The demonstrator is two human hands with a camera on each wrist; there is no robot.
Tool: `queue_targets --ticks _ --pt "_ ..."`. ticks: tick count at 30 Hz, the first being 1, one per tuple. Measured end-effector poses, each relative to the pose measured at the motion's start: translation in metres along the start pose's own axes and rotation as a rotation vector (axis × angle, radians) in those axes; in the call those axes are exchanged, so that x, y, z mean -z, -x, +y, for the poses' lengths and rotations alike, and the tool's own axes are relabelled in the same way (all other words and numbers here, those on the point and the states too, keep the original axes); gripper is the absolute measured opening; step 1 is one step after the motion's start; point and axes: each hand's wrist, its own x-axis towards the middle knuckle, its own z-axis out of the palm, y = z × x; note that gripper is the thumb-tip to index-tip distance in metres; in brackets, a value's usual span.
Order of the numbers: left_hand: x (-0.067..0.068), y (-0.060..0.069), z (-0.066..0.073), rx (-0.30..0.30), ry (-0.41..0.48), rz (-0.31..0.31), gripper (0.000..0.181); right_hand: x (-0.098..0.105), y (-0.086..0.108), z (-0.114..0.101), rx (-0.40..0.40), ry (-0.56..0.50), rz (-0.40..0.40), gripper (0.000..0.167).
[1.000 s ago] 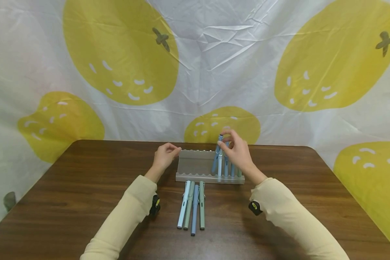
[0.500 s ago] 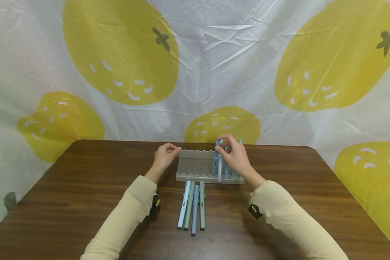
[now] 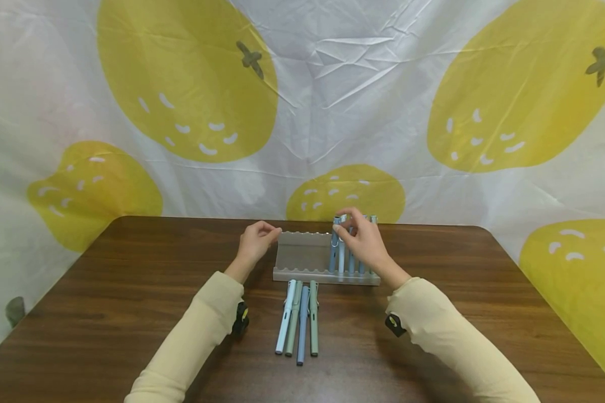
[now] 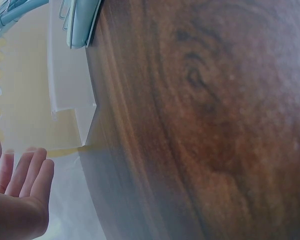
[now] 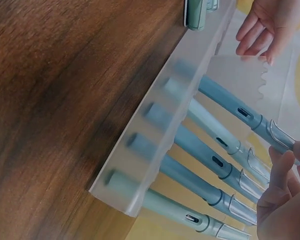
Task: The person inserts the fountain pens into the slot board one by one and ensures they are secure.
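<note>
A white hanging cloth (image 3: 363, 106) printed with big yellow fruit fills the space behind the rack, and the dark wood-grain table (image 3: 131, 268) spreads beneath and around it. A pale yellow left sleeve (image 3: 189, 336) reaches in from the front left of the rack, a matching right sleeve (image 3: 448, 330) from the front right. The frosted, see-through rack (image 3: 302, 252) has a scalloped upper edge and a notched front ledge. At its upper left corner the left hand (image 3: 255, 243) pinches the panel between thumb and fingers. Over its right half the right hand (image 3: 368, 240) pinches the cap end of a blue pen (image 3: 334, 260) between thumb and forefinger; the pen stands upright, its lower end behind the rack's ledge. Four more upright pens (image 5: 210, 122) fill the rack from there to its right end, a greenish one outermost. Just in front of the rack, four loose pens (image 3: 313, 319) lie side by side, pale blue, green, blue and green from left to right, their clips toward it. Small black devices (image 3: 395, 324) show at both cuffs, in front of the rack on either side.
</note>
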Motion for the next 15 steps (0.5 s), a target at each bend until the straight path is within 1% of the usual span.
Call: queue_targets --ticks 4,11,15 --pt "-0.0002 0.0003 0.0005 0.003 0.002 0.0 0.023 0.0003 0.0005 0.0025 0.015 0.048 -0.005 0.027" --pt "-0.0005 -0.0009 -0.0005 0.004 0.016 -0.008 0.023 0.0006 0.0015 0.0071 0.031 0.186 -0.054 0.047" --pt "-0.0005 -0.0017 -0.0012 0.002 0.013 -0.004 0.023 -0.0007 0.0018 0.0057 0.024 0.232 -0.086 0.053"
